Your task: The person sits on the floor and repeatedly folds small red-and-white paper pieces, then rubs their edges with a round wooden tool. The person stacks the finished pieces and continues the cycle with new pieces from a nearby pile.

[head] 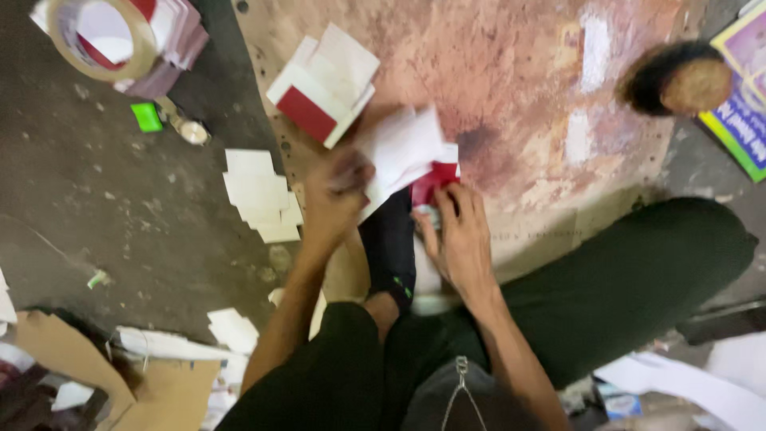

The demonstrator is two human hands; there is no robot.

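Head view, looking down past our dark-trousered legs: we sit on the floor (120,207) with both hands at one white and red card piece (411,156). Our left hand (335,195) grips its white flap from the left, while our right hand (456,231) pinches the red part below; the piece is blurred, so we cannot tell its exact folds. We judge it only partly shaped. Just left of the hands lies a fan of flat white cards (259,195), seemingly unworked. Beyond, on the stained board (542,96), rests a small stack of white and red pieces (323,84), apparently finished. Farther left sit a tape roll (100,40) and a small green tag (147,116); far right, purple and green printed sheets (742,88)
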